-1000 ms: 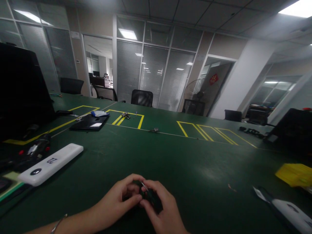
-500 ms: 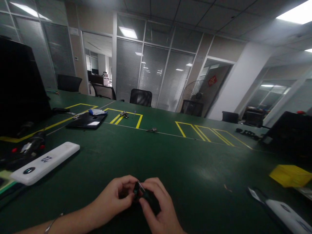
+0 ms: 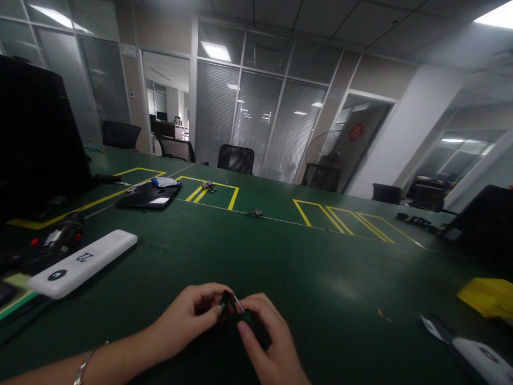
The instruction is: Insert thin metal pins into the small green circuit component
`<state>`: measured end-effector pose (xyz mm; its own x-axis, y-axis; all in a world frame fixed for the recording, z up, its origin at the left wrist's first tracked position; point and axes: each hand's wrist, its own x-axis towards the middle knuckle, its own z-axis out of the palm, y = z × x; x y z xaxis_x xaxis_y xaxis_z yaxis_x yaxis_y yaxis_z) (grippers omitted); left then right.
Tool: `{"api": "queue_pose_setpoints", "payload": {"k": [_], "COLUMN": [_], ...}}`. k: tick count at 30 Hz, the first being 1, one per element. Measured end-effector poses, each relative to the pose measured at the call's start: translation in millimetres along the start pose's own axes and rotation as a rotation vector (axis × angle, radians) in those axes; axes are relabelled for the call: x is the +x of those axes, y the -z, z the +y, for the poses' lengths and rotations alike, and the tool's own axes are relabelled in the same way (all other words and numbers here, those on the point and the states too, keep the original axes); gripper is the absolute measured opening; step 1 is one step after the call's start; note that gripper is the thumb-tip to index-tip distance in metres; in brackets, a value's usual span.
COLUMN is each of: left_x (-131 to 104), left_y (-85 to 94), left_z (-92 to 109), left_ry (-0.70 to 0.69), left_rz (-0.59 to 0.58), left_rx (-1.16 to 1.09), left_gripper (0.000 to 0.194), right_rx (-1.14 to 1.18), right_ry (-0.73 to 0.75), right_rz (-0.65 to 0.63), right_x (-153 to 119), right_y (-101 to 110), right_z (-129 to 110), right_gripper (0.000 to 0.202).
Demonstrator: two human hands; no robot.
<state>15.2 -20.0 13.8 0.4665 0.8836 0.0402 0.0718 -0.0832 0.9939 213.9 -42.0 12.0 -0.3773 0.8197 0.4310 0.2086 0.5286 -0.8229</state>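
The green tabletop ran out to its far edge by the chairs, its surface spreading between the white bar and the yellow object. The right hand had its fingers closed round a dark-handled tool – thin shaft near the small dark piece pinched in the left hand's closed fingers. Both hands' fingertips, touching a second earlier, stood slightly apart.

The green bench bears yellow tape outlines, a black tablet-like slab (a blue-and-white item lies on it), a white bar marked "22" and a yellow object.
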Motion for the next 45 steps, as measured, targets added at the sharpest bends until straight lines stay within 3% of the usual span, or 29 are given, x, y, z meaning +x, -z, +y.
{"api": "queue_pose_setpoints", "payload": {"k": [7, 14, 31, 37, 45], "left_x": [-0.5, -1.3, -3.4, -3.0, -2.4], "left_y": [6.8, 3.9, 9.9, 8.1, 10.6], "left_z": [-2.7, 2.5, -2.0, -1.4, -2.7], "left_ry": [-0.007, -0.027, -0.094, -0.111, -0.126], "left_rz": [-0.026, 0.001, 0.023, -0.001, 0.112], "left_rx": [0.065, -0.008, 0.302, 0.297, 0.274], "left_gripper": [0.03, 0.029, 0.032, 0.036, 0.025], "right_rx": [0.059, 0.073, 0.034, 0.036, 0.065], "right_ry": [-0.116, -0.087, -0.117, -0.108, -0.123], "right_rz": [-0.002, -0.01, -0.006, 0.018, 0.003], "right_x": [-1.4, -0.6, -0.8, -1.5, -1.4], "right_y": [-1.8, -2.0, -2.7, -4.0, -2.8], "right_z": [7.0, 9.8, 10.0, 14.0, 11.9], "right_gripper": [0.026, 0.029, 0.031, 0.03, 0.029]}}
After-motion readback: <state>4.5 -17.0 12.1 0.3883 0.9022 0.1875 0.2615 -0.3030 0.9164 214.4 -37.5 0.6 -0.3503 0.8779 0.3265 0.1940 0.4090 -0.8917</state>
